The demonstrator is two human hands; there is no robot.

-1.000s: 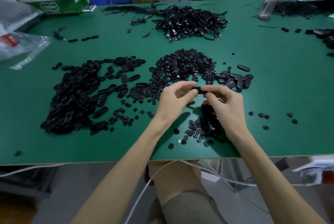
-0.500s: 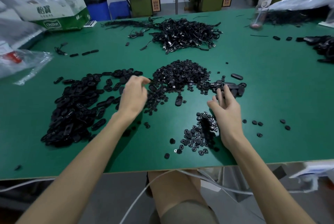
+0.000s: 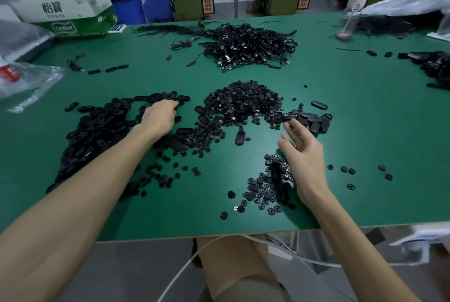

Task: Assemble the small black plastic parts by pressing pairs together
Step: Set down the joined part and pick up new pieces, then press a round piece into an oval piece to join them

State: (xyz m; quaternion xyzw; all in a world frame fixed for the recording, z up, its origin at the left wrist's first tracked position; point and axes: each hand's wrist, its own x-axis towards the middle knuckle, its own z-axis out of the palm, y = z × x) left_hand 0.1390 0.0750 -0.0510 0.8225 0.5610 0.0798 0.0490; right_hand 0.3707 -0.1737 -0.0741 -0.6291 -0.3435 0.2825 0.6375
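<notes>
**Head view: picking up the next pair, nothing getting pressed together right now**

Left hand [image 3: 159,116] is dug into the far end of the oval-piece pile [image 3: 97,131] with its fingers curled down. I can't tell if it's pinching one, since the fingertips are buried. Right hand [image 3: 305,153] hovers loose and spread, holding nothing, between the small round pieces [image 3: 267,184] and the little oval cluster [image 3: 314,122]. Next move, I'd guess: one part per hand, line them up, squeeze. It's all black-on-black, so part details are mush.

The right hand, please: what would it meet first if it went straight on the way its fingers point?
Most likely the small cluster of oval parts just beyond the right hand, though depth is unclear.
</notes>
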